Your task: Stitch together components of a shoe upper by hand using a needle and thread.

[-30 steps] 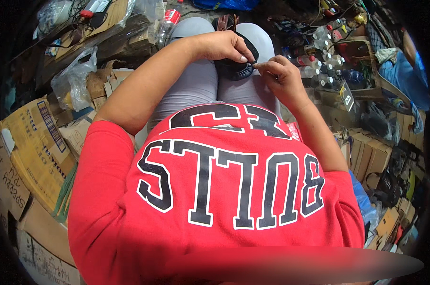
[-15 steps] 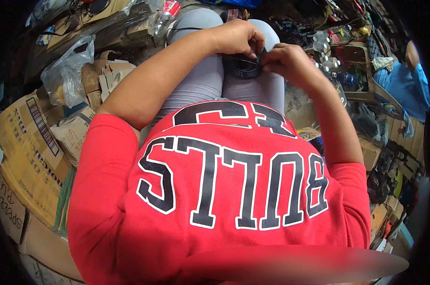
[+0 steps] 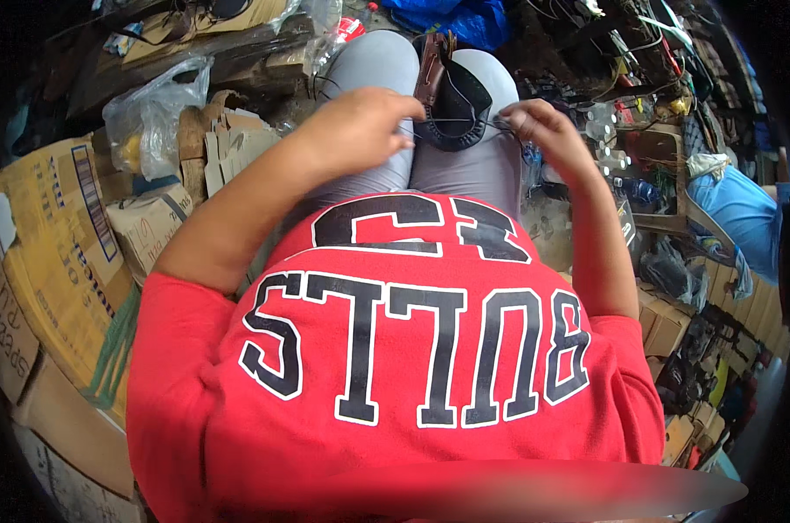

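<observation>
Between my knees lies a dark shoe [image 3: 454, 139] with a black inside and brown leather along one side; large stitches run round its near rim. A thin dark thread [image 3: 456, 119] stretches across it from one hand to the other. My left hand [image 3: 364, 129] is left of the shoe, fingers bent and closed on the thread. On the right, my right hand [image 3: 543, 131] pinches the thread's other part between thumb and fingers. Neither palm rests on the shoe. Whether a needle is in either hand is too small to make out.
Left of me stand cardboard boxes [image 3: 59, 261] and a clear plastic bag [image 3: 155, 113]. A blue sheet [image 3: 456, 17] lies beyond my knees. To the right are small bottles [image 3: 600, 131], a wooden tray, and a person in blue clothing [image 3: 735, 213].
My hands have drawn apart from close together over the shoe, left hand leftward and nearer, right hand slightly right. The thread now spans between them, and more of the shoe shows.
</observation>
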Motion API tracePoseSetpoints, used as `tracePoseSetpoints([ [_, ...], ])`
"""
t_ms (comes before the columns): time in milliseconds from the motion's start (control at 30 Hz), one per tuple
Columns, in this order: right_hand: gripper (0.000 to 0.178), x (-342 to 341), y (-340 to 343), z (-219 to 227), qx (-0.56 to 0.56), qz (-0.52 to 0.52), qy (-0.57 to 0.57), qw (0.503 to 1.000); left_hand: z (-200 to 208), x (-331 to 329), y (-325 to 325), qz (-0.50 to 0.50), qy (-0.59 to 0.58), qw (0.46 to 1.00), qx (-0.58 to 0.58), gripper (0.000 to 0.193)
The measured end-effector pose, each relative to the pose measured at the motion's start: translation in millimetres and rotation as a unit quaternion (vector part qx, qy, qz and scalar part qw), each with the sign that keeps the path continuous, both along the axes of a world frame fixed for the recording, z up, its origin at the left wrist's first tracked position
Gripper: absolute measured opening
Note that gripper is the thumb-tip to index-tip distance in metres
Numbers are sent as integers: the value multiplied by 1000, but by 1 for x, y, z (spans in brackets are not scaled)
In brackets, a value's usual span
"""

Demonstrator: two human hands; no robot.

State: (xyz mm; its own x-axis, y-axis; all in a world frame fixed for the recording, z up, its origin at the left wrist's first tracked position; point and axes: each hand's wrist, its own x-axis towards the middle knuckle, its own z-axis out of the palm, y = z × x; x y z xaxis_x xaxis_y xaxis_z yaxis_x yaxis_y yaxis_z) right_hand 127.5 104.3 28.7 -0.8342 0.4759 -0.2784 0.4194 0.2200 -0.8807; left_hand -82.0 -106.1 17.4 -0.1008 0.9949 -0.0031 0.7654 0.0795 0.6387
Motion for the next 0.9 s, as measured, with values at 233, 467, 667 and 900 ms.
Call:
tracePoseSetpoints([
  [233,15,17,-1,-58,134,-222,181,948,19,-24,8,222,-161,943,190,24],
  [467,42,22,5,-44,-528,-322,408,672,10,13,50,-52,-755,630,177,42],
  [667,45,45,-3,-32,-520,-123,337,775,-27,-35,41,-229,-838,491,59,36],
  [900,30,97,42,-63,-436,-232,199,847,-6,-66,16,167,-394,896,-123,25],
])
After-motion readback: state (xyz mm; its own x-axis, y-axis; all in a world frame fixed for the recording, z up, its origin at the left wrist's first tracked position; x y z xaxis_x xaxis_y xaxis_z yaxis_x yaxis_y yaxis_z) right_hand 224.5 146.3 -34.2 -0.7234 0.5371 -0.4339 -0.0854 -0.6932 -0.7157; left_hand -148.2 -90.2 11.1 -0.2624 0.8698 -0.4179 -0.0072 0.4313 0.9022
